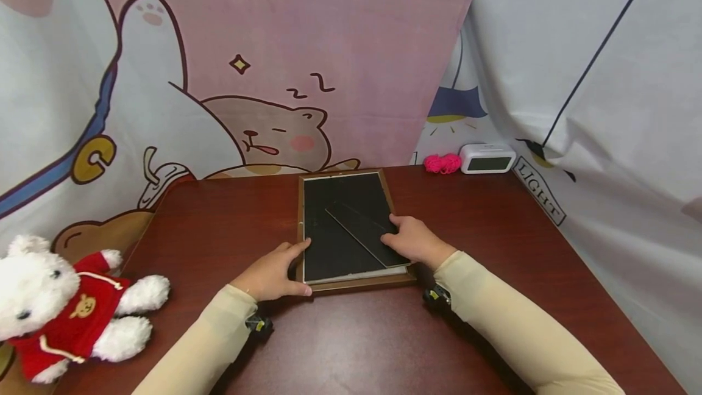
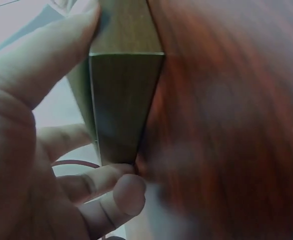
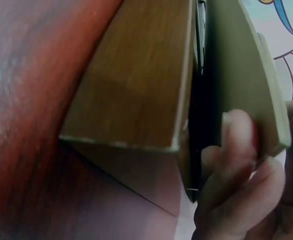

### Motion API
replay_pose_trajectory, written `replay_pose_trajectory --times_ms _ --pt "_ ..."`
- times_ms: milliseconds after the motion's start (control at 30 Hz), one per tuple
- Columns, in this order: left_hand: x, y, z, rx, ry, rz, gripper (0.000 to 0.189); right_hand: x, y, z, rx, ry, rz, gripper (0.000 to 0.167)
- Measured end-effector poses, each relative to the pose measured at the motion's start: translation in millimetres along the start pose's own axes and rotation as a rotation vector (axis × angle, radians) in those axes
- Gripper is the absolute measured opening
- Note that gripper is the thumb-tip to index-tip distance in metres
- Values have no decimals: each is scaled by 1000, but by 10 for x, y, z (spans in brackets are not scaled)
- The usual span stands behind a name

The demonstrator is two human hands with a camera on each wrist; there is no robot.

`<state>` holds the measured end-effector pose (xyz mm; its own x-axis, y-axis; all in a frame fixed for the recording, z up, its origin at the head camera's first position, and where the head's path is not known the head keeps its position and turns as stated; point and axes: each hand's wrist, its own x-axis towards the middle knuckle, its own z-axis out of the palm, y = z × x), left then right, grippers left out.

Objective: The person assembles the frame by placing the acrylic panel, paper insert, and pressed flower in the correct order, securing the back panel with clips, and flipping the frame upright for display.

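A brown wooden picture frame (image 1: 356,287) lies on the table with its black backing board (image 1: 334,255) facing up. From that board a flat black easel leg (image 1: 362,227) slants down to the frame's lower right. My left hand (image 1: 271,274) grips the frame's near left corner, and the left wrist view shows fingers and thumb about the wooden side (image 2: 124,95). At the right, my right hand (image 1: 414,239) pinches the free end of the leg. The right wrist view has this leg (image 3: 241,75) raised off the frame (image 3: 136,75), fingertips tucked on its inner side.
A white plush bear (image 1: 41,297) in a red top sits at the table's left. Pink yarn (image 1: 442,164) and a white digital clock (image 1: 487,159) stand at the back right. A printed curtain (image 1: 329,47) hangs behind the reddish-brown table (image 1: 351,346).
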<state>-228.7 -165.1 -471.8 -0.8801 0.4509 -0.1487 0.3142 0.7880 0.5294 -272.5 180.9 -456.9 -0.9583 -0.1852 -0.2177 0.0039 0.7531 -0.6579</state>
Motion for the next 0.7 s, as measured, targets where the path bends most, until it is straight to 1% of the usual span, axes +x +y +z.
replay_pose_trajectory --times_ms 200,333,567,700 --pt "7 48 -39 46 -27 -15 112 -14 -64 -3 -82 -19 -15 76" --pt "28 66 -49 77 -42 -42 112 -10 -103 18 -164 -32 -23 79" --pt "60 99 -65 118 -63 -65 112 -33 -176 48 -382 -6 -90 82" --pt "64 113 -78 140 -74 -75 113 -46 -197 65 -477 12 -73 81"
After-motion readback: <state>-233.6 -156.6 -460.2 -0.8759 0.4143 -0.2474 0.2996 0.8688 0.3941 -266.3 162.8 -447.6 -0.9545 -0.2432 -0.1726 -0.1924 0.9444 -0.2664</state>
